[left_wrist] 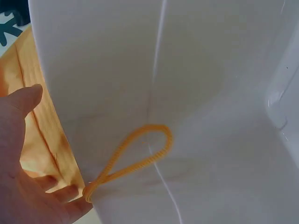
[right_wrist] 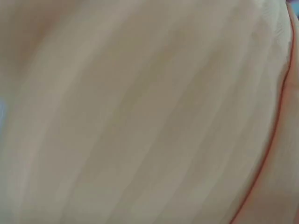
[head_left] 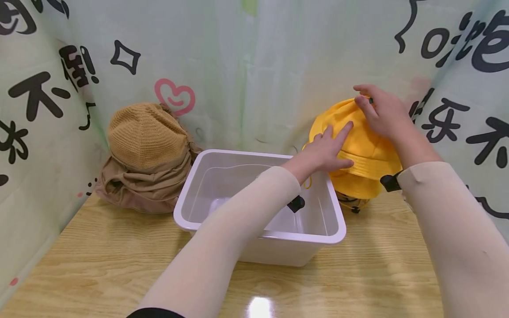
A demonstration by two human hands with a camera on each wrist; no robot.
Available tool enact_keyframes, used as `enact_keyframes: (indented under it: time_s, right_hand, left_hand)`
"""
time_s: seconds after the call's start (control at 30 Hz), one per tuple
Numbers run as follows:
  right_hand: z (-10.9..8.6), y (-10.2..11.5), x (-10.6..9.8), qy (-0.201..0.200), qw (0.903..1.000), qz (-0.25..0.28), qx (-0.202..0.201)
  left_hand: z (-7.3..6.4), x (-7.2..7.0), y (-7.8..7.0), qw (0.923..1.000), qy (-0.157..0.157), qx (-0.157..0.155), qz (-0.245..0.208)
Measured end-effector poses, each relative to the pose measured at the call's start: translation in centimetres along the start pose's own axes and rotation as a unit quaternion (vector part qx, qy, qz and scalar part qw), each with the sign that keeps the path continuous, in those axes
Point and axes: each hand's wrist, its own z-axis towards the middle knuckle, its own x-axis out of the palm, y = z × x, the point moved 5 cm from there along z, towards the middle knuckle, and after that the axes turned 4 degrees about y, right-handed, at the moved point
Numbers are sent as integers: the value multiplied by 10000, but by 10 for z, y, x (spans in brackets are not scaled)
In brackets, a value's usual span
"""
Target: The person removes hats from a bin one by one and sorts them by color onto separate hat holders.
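Observation:
Yellow bucket hats sit piled at the right, beside a pale lilac plastic bin. My left hand, fingers spread, lies against the left side of the top hat, above the bin's rim. Over the hat's crown my right hand rests with bent fingers; its fingertips lie behind the crown. In the left wrist view a yellow cord loop hangs inside the bin by the left fingers. Blurred hat fabric fills most of the right wrist view.
Left of the bin stands a pile of brown hats, a tan knitted hat on top of a brown cloth one. All rest on a wood-grain table. A printed pale curtain closes off the back and sides.

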Motion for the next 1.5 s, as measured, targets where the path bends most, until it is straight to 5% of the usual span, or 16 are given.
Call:
enact_keyframes:
  time_s: [0.2,0.33,0.43,0.53,0.63,0.73,0.97,1.2,1.4,1.5]
  right_hand:
    - [5,-5,8,496,9978,324,288]
    - [-7,-3,6,33,9989,428,208]
    - [-26,-2,6,-839,9955,439,73]
    - [-52,-2,9,-2216,9742,215,-364]
    - [-82,-3,21,-3438,9348,-254,-849]
    - [-100,-4,40,-3772,9159,-761,-1143]
    - [-106,-15,79,-2666,9468,-1400,-1131]
    - [-107,-15,91,-2573,9544,-1247,-865]
    - [-102,-6,74,-2906,9486,-815,-952]
    - [-89,0,54,-2752,9565,-647,-722]
  left_hand:
    - [0,1,6,9999,-28,115,27]
    - [-2,1,8,9993,-147,218,283]
    - [-2,-1,5,9948,-479,363,828]
    - [-1,-4,0,9847,-897,503,1406]
    - [1,-4,-7,9768,-1080,604,1749]
    - [2,-1,-11,9767,-986,617,1806]
    - [8,13,-3,9857,-492,653,1471]
    - [5,10,6,9901,-229,887,1064]
    - [0,7,10,9905,-85,983,961]
    - [0,7,11,9897,-24,973,1046]
